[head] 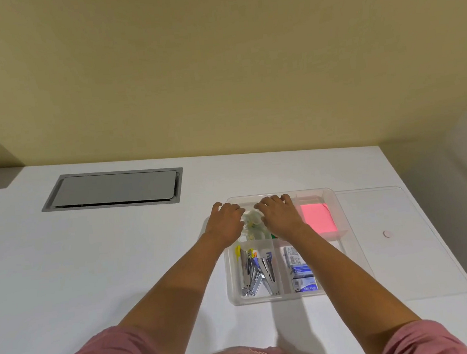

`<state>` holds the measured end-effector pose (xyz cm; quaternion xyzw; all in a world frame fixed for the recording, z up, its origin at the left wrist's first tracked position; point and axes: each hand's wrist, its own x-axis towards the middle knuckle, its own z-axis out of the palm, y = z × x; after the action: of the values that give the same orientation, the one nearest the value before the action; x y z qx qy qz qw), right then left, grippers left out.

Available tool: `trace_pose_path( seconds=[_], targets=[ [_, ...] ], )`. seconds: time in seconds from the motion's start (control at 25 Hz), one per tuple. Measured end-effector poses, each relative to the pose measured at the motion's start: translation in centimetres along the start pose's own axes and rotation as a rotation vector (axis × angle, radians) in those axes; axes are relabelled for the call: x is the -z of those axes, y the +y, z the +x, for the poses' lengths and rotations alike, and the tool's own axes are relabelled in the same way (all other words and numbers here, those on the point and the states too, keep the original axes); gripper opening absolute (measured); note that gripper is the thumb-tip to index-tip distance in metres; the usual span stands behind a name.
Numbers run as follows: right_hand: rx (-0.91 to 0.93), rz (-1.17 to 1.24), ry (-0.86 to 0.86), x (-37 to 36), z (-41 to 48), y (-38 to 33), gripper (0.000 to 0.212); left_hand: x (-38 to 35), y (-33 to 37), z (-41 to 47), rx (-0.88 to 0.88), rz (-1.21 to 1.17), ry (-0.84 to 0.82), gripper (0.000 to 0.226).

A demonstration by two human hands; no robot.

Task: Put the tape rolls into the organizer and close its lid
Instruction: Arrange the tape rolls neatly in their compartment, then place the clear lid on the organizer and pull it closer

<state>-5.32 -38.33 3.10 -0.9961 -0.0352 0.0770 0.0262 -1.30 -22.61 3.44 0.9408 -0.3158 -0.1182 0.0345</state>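
Note:
A clear plastic organizer lies on the white table, its lid off. Both my hands reach into its far-left compartment. My left hand and my right hand rest palm down on either side of pale tape rolls, fingers curled over them. A bit of green shows under my right wrist. Whether either hand grips a roll is hidden by the fingers. The transparent lid lies flat on the table, right of the organizer.
Other compartments hold a pink pad, metal staplers or clips and small blue-white boxes. A grey cable hatch is set into the table at the back left. The table's right edge runs near the lid.

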Motion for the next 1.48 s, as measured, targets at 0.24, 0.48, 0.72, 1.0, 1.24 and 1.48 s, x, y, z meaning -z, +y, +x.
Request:
trace_pose_path(
  seconds=[0.24, 0.48, 0.72, 1.0, 1.24, 1.48],
  targets=[
    [-0.086, -0.003, 0.018, 0.2, -3.0, -2.5, 0.04, 0.7, -0.4, -3.7, -0.021, -0.035, 0.038, 0.038],
    [-0.157, 0.036, 0.046, -0.3, -6.1, -4.6, 0.039, 0.2, 0.2, -6.5, -0.028, -0.047, 0.066, 0.038],
    [-0.163, 0.11, 0.149, -0.9, -7.9, -2.8, 0.034, 0.1, 3.1, -6.3, -0.019, -0.075, 0.123, 0.037],
    [-0.123, 0.112, 0.21, -0.2, -8.7, 7.6, 0.033, -0.4, 10.9, -0.1, 0.117, -0.141, 0.147, 0.037],
    [-0.238, 0.084, 0.177, 0.0, -12.7, 21.9, 0.037, -1.9, 22.6, 5.0, 0.165, -0.229, 0.184, 0.038],
    [-0.553, 0.205, 0.104, -1.2, -16.5, 32.5, 0.039, -3.0, 31.3, 8.1, 0.137, -0.471, 0.129, 0.039]
  ],
)
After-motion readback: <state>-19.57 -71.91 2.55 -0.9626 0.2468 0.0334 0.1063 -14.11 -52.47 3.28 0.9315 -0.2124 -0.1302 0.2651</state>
